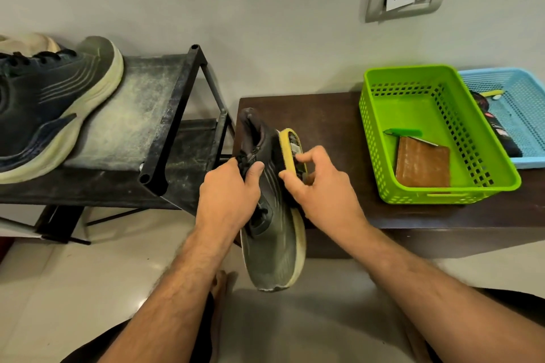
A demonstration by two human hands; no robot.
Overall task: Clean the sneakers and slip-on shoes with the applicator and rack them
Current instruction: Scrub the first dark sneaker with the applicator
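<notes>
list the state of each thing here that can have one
left hand: grips the held sneaker
right hand: holds the applicator
held sneaker: off the rack, toe toward the camera
applicator: against the held sneaker's side
second sneaker: on the rack's top shelf
green basket: open, on the bench

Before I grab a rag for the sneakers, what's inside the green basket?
The green basket holds a brown rectangular pad lying on a white-edged flat item, and a green-handled tool. Whatever lies under the pad is hidden.
</notes>
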